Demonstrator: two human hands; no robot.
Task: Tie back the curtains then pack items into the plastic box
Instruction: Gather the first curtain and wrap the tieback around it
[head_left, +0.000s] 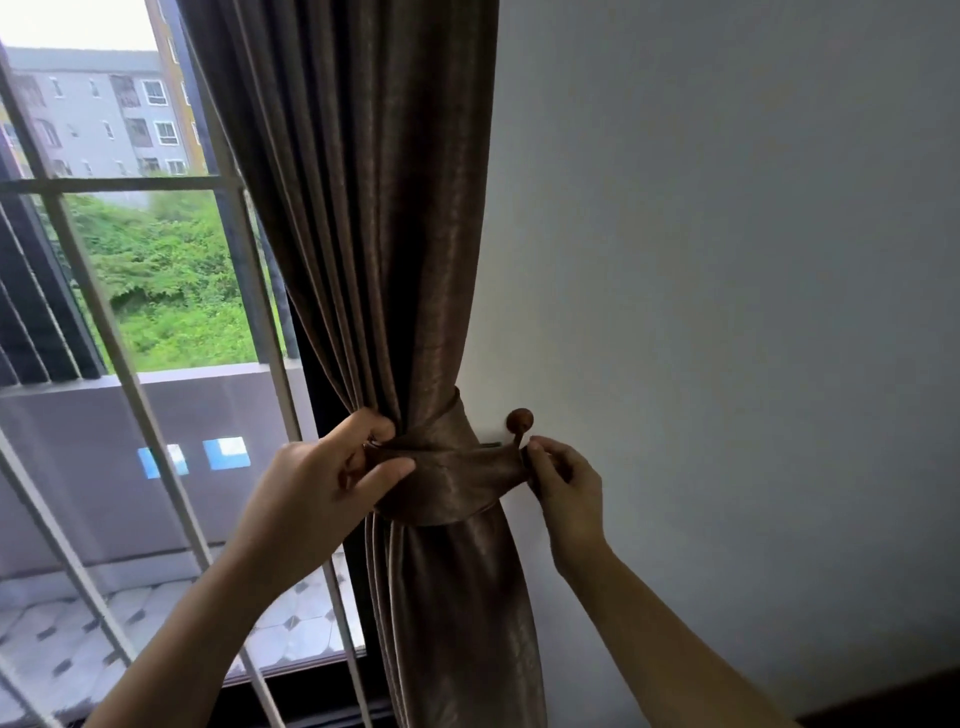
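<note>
A brown curtain (384, 218) hangs gathered against the white wall, beside the window. A matching brown tieback band (457, 478) wraps around its waist. My left hand (332, 483) pinches the band's left end against the curtain folds. My right hand (563, 480) pinches the band's right end just below a round wooden wall hook (520, 420). The band is pulled taut between both hands. No plastic box is in view.
The window (156, 291) with white bars fills the left side; a balcony and greenery lie beyond it. The plain white wall (727, 312) takes up the right. A dark edge shows at the bottom right corner.
</note>
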